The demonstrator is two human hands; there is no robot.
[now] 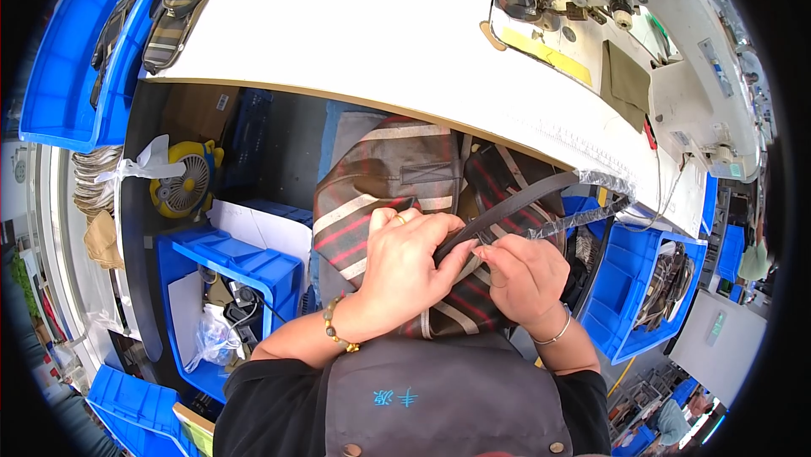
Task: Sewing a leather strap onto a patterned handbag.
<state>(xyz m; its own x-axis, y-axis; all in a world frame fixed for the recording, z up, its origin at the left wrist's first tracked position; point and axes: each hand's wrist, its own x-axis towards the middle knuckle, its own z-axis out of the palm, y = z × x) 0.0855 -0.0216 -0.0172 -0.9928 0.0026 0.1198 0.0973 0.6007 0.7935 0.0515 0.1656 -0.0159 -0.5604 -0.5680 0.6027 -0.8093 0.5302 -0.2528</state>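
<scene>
A dark bag [384,178] with red and white stripes lies across my lap, partly under the table edge. From it a dark strap [517,202] loops up to the right, its outer part wrapped in clear plastic film [583,217]. My left hand [405,258] is closed round the strap near its lower end, the thumb pointing toward the right hand. Close beside it, my right hand [528,280] pinches with thumb and forefinger at the lower end of the film. The fingertips of both hands nearly meet; the exact spot between them is small and partly hidden.
Ahead stretches a white worktable [338,26], with a sewing machine [676,51] at its right. Blue crates stand at the left [63,77] and right [625,288], holding striped pieces. Below the table are a yellow fan [183,180] and another blue crate [279,267].
</scene>
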